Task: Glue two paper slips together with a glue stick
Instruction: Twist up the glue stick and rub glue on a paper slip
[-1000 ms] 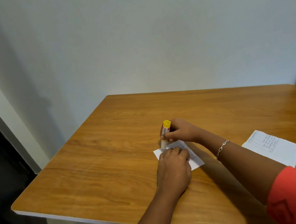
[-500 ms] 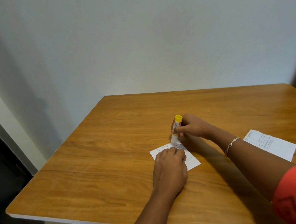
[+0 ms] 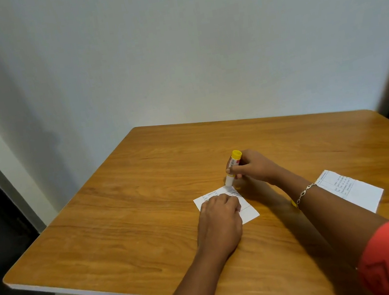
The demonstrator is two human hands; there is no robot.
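Note:
A small white paper slip point(image 3: 248, 212) with printed lines lies on the wooden table point(image 3: 131, 208). My left hand point(image 3: 219, 222) rests flat on it with fingers curled and pins it down. My right hand point(image 3: 252, 166) grips a glue stick point(image 3: 233, 168) with a yellow end, tilted, its white tip touching the far edge of that slip. A second, larger paper slip point(image 3: 356, 194) lies to the right, partly hidden behind my right forearm.
The table stands in a corner against a pale wall. Its left and near edges drop off to a dark floor. A small yellow object point(image 3: 293, 203), mostly hidden, peeks out beside my right wrist.
My right hand has moved the glue stick rightward along the far edge of the slip. My left hand stays pressed on the paper.

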